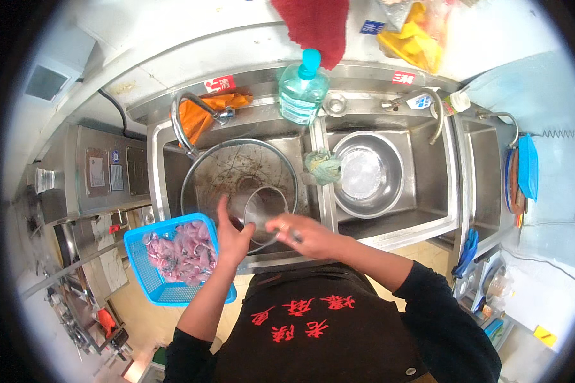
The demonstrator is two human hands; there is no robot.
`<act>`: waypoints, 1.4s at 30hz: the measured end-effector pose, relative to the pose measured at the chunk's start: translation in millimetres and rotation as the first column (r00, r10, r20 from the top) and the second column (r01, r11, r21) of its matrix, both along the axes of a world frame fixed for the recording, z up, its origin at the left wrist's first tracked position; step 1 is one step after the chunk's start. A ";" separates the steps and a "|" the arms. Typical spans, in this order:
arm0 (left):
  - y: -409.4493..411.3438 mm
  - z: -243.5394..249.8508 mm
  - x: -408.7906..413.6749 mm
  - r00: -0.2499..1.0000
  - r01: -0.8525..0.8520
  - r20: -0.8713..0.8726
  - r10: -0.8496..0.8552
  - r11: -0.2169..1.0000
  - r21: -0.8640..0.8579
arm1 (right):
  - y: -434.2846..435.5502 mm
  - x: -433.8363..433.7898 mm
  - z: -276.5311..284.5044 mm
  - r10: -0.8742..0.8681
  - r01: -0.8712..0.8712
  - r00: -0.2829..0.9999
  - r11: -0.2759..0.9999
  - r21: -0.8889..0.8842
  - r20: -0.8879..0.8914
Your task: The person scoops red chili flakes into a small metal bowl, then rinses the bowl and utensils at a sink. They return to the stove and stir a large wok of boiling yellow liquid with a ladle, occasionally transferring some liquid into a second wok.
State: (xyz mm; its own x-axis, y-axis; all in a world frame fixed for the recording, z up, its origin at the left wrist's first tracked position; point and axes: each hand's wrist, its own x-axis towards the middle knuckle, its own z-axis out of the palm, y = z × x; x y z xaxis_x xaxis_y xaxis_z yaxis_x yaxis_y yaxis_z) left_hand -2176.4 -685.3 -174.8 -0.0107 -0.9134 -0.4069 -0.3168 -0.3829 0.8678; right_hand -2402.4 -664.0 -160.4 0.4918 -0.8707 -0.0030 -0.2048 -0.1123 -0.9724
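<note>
My right hand is closed around the short handle of a round-rimmed metal scoop or strainer; its exact kind is unclear. Fingers spread, my left hand is at the scoop's left side, its thumb close to the rim; whether they touch is hard to tell. Below both hands, a large round-rimmed basin or strainer lies in the left stainless-steel sink, thin curved lines across its brown-stained inside. To my left, a blue plastic basket with pink raw meat pieces sits by the sink's front corner, partly behind my left forearm.
A metal basin stands in the right sink. On the divider lies a green cloth, with a bottle of green liquid behind it. Curved taps rise over the sinks. An orange cloth or glove lies by the left tap.
</note>
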 end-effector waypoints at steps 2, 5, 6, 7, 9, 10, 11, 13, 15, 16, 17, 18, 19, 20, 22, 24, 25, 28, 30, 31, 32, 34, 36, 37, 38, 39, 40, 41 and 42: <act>-4.0 21.4 -9.9 0.926 0.234 0.372 -0.068 0.875 -0.424 | 8.1 -27.3 7.4 -0.250 0.229 0.956 0.963 0.140 0.154; -1.7 49.2 -30.1 0.871 0.449 0.345 -0.349 0.849 -0.277 | 14.0 -81.0 7.7 -0.430 0.389 0.903 0.844 0.369 0.031; -1.1 56.7 -34.5 0.757 0.559 0.439 -0.484 0.828 -0.051 | 21.7 -98.1 6.9 -0.380 0.409 0.913 0.850 0.333 -0.151; 2.4 63.2 -39.4 0.586 0.681 0.659 -0.472 0.728 -0.084 | 27.9 -114.5 5.5 -0.329 0.440 0.877 0.842 0.311 -0.351; 10.5 73.9 -42.8 0.438 0.767 0.798 -0.414 0.634 -0.092 | 50.2 -140.1 3.7 -0.295 0.391 0.856 0.907 0.158 -0.426; 15.0 77.8 -42.5 0.491 0.781 0.811 -0.317 0.574 -0.248 | 59.6 -150.2 2.4 -0.297 0.395 0.840 0.908 0.138 -0.454; 20.0 80.6 -41.1 0.506 0.783 0.823 -0.259 0.538 -0.313 | 70.6 -157.8 1.3 -0.296 0.399 0.825 0.908 0.126 -0.480; 29.8 82.0 -36.2 0.503 0.798 0.841 -0.197 0.479 -0.365 | 80.5 -170.0 -0.8 -0.319 0.404 0.818 0.911 0.085 -0.478; 37.9 77.5 -31.2 0.448 0.842 0.860 -0.246 0.439 -0.314 | 95.4 -179.7 -0.3 -0.352 0.438 0.816 0.894 0.091 -0.459; 39.2 73.5 -28.9 0.415 0.837 0.876 -0.245 0.481 -0.262 | 96.4 -183.1 -0.9 -0.287 0.422 0.742 0.902 0.090 -0.606; 40.5 67.3 -29.0 0.465 0.771 0.861 -0.207 0.572 -0.279 | 101.0 -188.4 -1.1 -0.265 0.404 0.717 0.912 0.074 -0.645; 41.4 61.0 -29.3 0.626 0.585 0.756 -0.194 0.758 -0.289 | 104.7 -192.2 -1.9 -0.289 0.424 0.734 0.902 0.083 -0.614; 41.7 54.0 -32.0 0.758 0.479 0.641 -0.118 0.768 -0.426 | 110.3 -195.9 -3.1 -0.362 0.471 0.758 0.879 0.072 -0.543; 44.5 46.1 -35.7 0.884 0.294 0.467 -0.031 0.813 -0.502 | 115.3 -199.8 -5.2 -0.383 0.487 0.758 0.871 0.067 -0.527; 55.0 34.2 -40.6 0.980 0.120 0.200 -0.018 0.852 -0.510 | 119.7 -205.2 -10.2 -0.404 0.480 0.759 0.877 0.020 -0.510; 70.1 26.0 -44.7 0.964 -0.200 -0.169 0.206 0.978 0.057 | 117.8 -203.9 -15.3 -0.532 0.491 0.680 0.841 -0.226 -0.505; 77.5 24.4 -45.5 0.856 -0.200 -0.398 0.330 0.921 0.334 | 113.6 -201.1 -18.5 -0.542 0.528 0.696 0.831 -0.177 -0.471; 99.5 15.3 -62.2 0.743 0.091 -0.649 0.162 0.937 0.337 | 86.8 -188.4 -23.4 -0.468 0.604 0.757 0.768 0.213 -0.455; 110.1 16.8 -74.7 0.804 0.062 -0.548 0.233 0.883 0.466 | 70.4 -170.5 -22.2 -0.360 0.413 0.910 0.832 0.370 -0.206; 115.8 20.5 -81.5 0.794 0.122 -0.569 0.214 0.861 0.493 | 56.1 -161.7 -20.7 -0.159 0.169 0.985 0.966 0.197 -0.066; 116.6 23.5 -89.9 0.778 0.171 -0.569 0.267 0.781 0.600 | 56.1 -153.4 -19.7 -0.110 0.025 0.979 0.901 0.432 0.173; 120.1 34.7 -104.3 0.911 0.129 -0.392 0.130 0.812 0.569 | 47.7 -133.2 -18.0 0.029 -0.178 0.956 0.849 0.498 0.291; 123.9 48.5 -113.3 0.875 0.152 -0.446 0.187 0.769 0.621 | 42.5 -110.2 -17.5 0.142 -0.228 0.952 0.920 0.318 0.271; 127.2 56.1 -116.1 0.847 0.194 -0.493 0.196 0.750 0.632 | 40.3 -104.9 -17.0 0.212 -0.296 0.946 0.876 0.382 0.246; 128.4 61.4 -115.4 0.830 0.191 -0.511 0.224 0.747 0.637 | 42.1 -97.1 -19.1 0.217 -0.304 0.941 0.878 0.369 0.260; 129.6 65.8 -114.4 0.810 0.190 -0.531 0.251 0.744 0.641 | 42.6 -90.7 -21.0 0.225 -0.326 0.931 0.869 0.373 0.288; 131.7 68.0 -111.9 0.821 0.115 -0.479 0.311 0.732 0.672 | 43.3 -83.6 -22.7 0.225 -0.339 0.917 0.877 0.341 0.330; 132.0 68.7 -107.6 0.775 0.154 -0.546 0.318 0.743 0.651 | 43.1 -77.2 -25.2 0.230 -0.361 0.890 0.883 0.300 0.393; 133.2 66.4 -104.6 0.759 0.119 -0.544 0.358 0.745 0.656 | 41.0 -72.4 -28.2 0.222 -0.354 0.893 0.883 0.308 0.391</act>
State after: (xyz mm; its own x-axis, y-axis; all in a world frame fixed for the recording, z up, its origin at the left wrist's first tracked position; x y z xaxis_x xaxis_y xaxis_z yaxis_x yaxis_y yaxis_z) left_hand -2281.0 -552.2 -108.4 -0.3770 -0.4559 -0.8062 0.2697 -0.8868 0.3753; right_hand -2474.8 -622.9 -188.6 0.7486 -0.6584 -0.0788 0.1260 0.2579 -0.9579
